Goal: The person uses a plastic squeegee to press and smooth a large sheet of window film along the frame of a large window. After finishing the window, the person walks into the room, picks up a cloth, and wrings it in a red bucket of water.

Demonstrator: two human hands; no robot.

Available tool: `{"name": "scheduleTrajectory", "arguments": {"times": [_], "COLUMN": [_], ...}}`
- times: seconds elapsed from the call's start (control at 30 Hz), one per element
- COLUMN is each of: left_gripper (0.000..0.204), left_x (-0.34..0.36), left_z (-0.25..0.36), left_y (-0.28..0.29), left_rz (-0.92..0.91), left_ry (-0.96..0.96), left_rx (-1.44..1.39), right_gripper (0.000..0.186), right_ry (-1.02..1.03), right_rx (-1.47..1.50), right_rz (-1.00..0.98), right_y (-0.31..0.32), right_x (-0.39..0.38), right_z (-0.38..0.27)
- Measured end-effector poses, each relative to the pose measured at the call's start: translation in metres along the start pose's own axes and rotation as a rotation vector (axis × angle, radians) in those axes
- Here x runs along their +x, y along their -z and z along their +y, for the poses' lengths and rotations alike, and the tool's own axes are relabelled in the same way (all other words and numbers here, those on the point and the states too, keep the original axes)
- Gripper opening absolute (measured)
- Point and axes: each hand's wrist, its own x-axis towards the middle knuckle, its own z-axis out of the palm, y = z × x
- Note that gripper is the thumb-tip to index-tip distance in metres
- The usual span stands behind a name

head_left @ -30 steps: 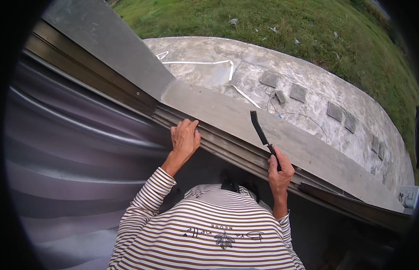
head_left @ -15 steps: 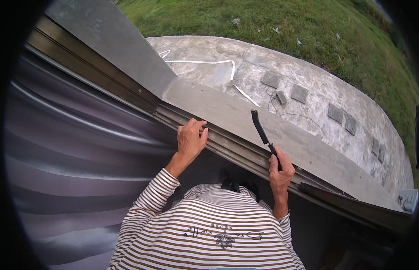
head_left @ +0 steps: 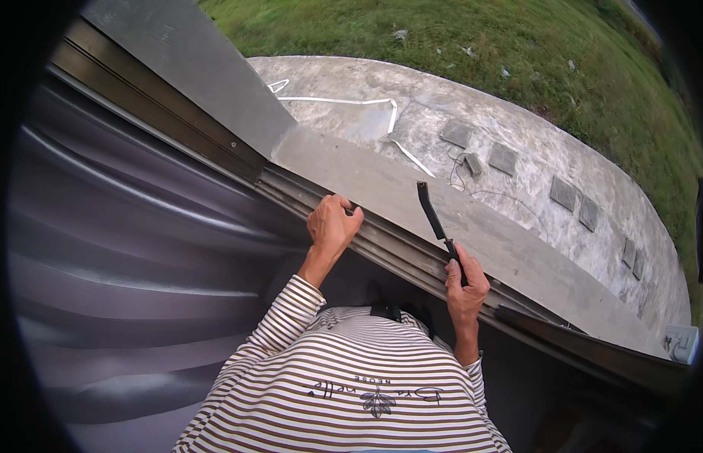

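Observation:
My left hand (head_left: 333, 226) rests on the bronze-grey metal window track (head_left: 397, 257), its fingers curled down into the channel; whatever they may grip is hidden. To its right, my right hand (head_left: 465, 291) is closed round the handle of a black tool (head_left: 431, 208) with a long, narrow, bent head, held upright over the track and the grey sill (head_left: 518, 264).
Purple-grey satiny fabric (head_left: 125, 264) hangs at the left, below a grey side panel (head_left: 185, 75). Outside lie a concrete slab (head_left: 351, 75) with white strip (head_left: 393, 113), a thin cable and several square tiles (head_left: 502, 157), then grass (head_left: 472, 23). A grey box (head_left: 680, 343) sits at far right.
My left hand has slid to the right along the track, and its fingers have curled further. The black tool and my right hand have shifted very slightly left.

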Motion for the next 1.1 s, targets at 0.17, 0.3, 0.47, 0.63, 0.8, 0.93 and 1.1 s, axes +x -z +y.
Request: {"name": "scheduleTrajectory", "arguments": {"times": [0.17, 0.3, 0.47, 0.63, 0.8, 0.93, 1.1], "left_gripper": [0.021, 0.018, 0.018, 0.017, 0.019, 0.014, 0.023], "left_x": [0.003, 0.007, 0.010, 0.019, 0.058, 0.081, 0.065], "left_z": [0.009, 0.010, 0.007, -0.013, 0.000, 0.033, 0.014], "left_y": [0.002, -0.001, -0.004, 0.005, 0.019, 0.013, 0.003], "left_rz": [-0.059, -0.070, -0.057, -0.081, 0.090, 0.039, 0.217], "left_ry": [0.149, 0.196, 0.174, 0.232, 0.047, -0.135, -0.389], "left_rx": [-0.062, -0.049, -0.013, -0.272, -0.419, -0.452, -0.323], "right_gripper": [0.030, 0.031, 0.032, 0.031, 0.032, 0.032, 0.032], "right_ry": [0.014, -0.003, -0.026, -0.065, -0.055, -0.067, -0.074], "right_rx": [0.021, 0.057, 0.096, 0.147, 0.144, 0.156, 0.137], "right_rz": [-0.051, -0.077, -0.099, -0.118, -0.103, -0.101, -0.074], "right_y": [0.005, 0.007, 0.010, 0.012, 0.013, 0.011, 0.010], "right_x": [-0.002, -0.002, -0.002, -0.003, -0.002, -0.002, -0.002], "right_z": [0.002, -0.001, -0.001, -0.004, -0.005, -0.003, -0.004]}}
